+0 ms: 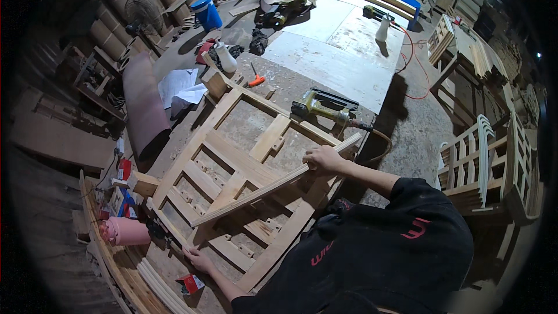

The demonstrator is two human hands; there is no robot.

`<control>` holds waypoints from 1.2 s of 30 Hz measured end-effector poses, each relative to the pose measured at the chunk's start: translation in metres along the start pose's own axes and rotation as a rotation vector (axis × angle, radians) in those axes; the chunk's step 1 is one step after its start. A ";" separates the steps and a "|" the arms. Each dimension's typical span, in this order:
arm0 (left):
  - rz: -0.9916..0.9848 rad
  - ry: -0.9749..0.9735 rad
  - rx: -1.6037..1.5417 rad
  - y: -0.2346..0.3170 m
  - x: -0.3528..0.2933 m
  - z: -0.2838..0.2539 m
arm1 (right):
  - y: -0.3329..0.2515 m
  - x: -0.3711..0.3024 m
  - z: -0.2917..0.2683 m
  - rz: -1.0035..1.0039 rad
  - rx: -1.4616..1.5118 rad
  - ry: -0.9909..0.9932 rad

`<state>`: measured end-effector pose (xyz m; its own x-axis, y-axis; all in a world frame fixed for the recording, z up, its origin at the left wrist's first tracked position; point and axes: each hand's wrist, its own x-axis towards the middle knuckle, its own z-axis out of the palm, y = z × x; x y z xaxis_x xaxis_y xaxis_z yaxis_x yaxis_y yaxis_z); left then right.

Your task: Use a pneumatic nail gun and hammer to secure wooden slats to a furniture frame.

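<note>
A large pale wooden frame [224,152] with crossbars and small drilled blocks lies on the workbench in front of me. My right hand [323,160] is closed around a long wooden strip [256,196] near its right end. The strip slants across the frame, its other end by the frame's left rail. My left hand [199,260] grips the frame's near left edge, its fingers partly hidden. Beyond the frame lies a nail gun [325,106] with an air hose. An orange-handled tool [255,81] lies close to the frame's far corner.
A pink jug [127,231] and small red boxes [190,284] are at the left. White bottles [225,57], a blue bucket [206,13] and another nail gun [381,15] stand or lie farther off. Slatted chair frames [482,160] are at the right. A red hose [411,52] trails down.
</note>
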<state>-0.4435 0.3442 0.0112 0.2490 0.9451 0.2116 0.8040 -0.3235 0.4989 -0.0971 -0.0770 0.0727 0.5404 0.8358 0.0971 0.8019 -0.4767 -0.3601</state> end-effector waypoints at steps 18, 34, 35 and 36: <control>-0.088 0.010 -0.061 -0.008 0.004 0.001 | -0.005 0.012 -0.005 -0.034 -0.021 -0.007; -0.033 0.067 0.000 -0.013 0.000 0.004 | -0.006 0.012 -0.002 -0.049 -0.011 0.040; -0.021 0.077 0.006 -0.014 0.001 0.004 | -0.013 0.011 -0.006 -0.041 -0.015 0.060; -0.020 0.078 0.006 -0.014 0.000 0.004 | -0.016 0.011 -0.008 -0.033 -0.018 0.080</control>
<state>-0.4527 0.3488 0.0007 0.1904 0.9447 0.2668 0.8116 -0.3044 0.4987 -0.1019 -0.0626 0.0866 0.5319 0.8269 0.1828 0.8236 -0.4549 -0.3387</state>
